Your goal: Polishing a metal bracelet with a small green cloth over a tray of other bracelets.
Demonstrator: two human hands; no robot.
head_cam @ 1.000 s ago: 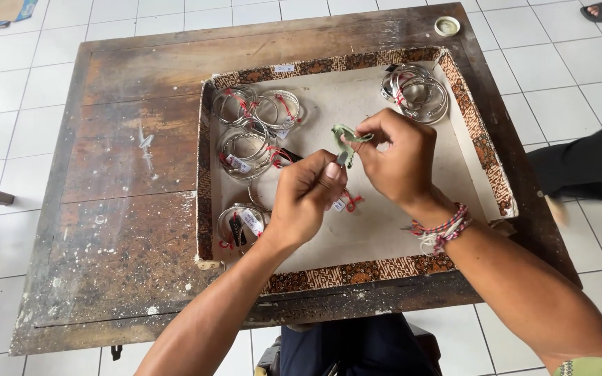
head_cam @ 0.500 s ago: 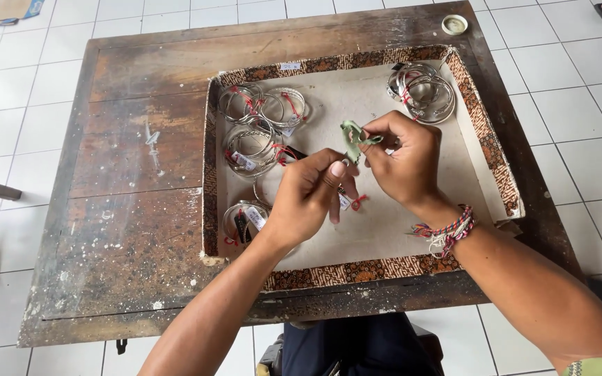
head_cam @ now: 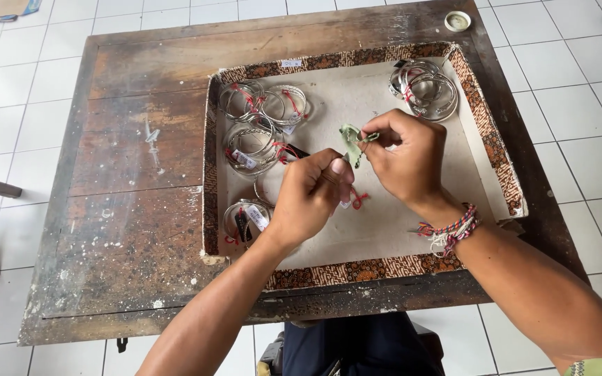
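Over a shallow tray [head_cam: 482, 122] with a patterned brown rim, my left hand [head_cam: 311, 198] pinches a thin metal bangle with a red thread hanging below it. My right hand [head_cam: 405, 163] grips a small green piece [head_cam: 350, 137] with green thread, held against the same bangle. Both hands meet above the tray's pale middle. A braided wristband [head_cam: 451, 230] circles my right wrist. The bangle is mostly hidden by my fingers.
Bundles of silver bangles tied with red thread lie in the tray: at the upper left [head_cam: 263, 104], the left middle [head_cam: 252, 146], the lower left [head_cam: 245, 219] and the upper right [head_cam: 423, 87]. The tray rests on a worn wooden table [head_cam: 127, 209]. A small round lid [head_cam: 457, 21] sits at the far corner.
The two hands stay together over the tray; the green piece has shifted slightly between my fingers. The camera view has drifted a little.
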